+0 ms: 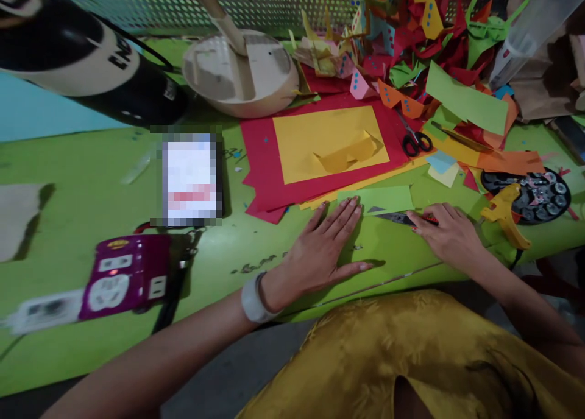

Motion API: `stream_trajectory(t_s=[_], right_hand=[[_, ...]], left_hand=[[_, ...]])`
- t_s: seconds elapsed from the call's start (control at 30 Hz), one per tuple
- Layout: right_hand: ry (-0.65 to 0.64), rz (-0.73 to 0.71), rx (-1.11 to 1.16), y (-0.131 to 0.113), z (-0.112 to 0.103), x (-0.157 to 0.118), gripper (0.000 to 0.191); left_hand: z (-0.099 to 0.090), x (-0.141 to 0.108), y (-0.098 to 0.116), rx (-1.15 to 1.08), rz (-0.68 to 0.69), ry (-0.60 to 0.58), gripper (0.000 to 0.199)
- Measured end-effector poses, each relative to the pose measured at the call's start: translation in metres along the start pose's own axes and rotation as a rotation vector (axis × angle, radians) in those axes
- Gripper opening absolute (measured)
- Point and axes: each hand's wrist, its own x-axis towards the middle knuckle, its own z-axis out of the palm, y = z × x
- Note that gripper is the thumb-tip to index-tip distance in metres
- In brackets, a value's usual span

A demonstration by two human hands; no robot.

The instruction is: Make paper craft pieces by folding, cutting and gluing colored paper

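Observation:
My left hand [322, 248] lies flat on the green table, fingers stretched out, with its fingertips on the left end of a light green paper strip [393, 197]. A grey band circles that wrist. My right hand [450, 233] is closed around the red and black handle of a pair of scissors [397, 218]. Their dark blades point left along the strip's lower edge, towards my left hand. Just behind the strip lie red sheets [260, 163] with a yellow sheet [301, 145] on top. A folded, cut yellow paper piece [350, 154] rests on the yellow sheet.
Black-handled scissors [417, 144] lie beside colored paper scraps [466, 96]. Folded paper pieces [411, 29] are heaped behind. Rightward are a yellow glue gun [507, 215] and a black tray [543, 197]. Leftward stand a phone [189, 178], purple power strip [130, 270], bottle [100, 59] and round bowl [269, 72].

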Motion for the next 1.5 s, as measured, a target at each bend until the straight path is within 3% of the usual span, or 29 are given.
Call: stream_trajectory(t_s=[0.5,1.0,1.2,1.5], right_hand=[[-0.104,-0.008,0.024,-0.004,-0.003,0.007,0.033],[-0.040,-0.039,0.008,-0.007,-0.001,0.010,0.031],[-0.050,-0.017,0.028,-0.004,-0.001,0.008,0.034],[0.001,-0.017,0.013,-0.001,-0.007,0.009,0.033]], left_hand=[[0.002,0.001,0.002,-0.034,-0.013,0.041,0.102],[-0.002,0.001,0.000,-0.076,-0.003,0.041,0.102],[-0.015,0.000,-0.007,-0.216,-0.020,0.017,0.088],[-0.012,0.009,-0.014,-0.206,-0.134,0.187,0.054]])
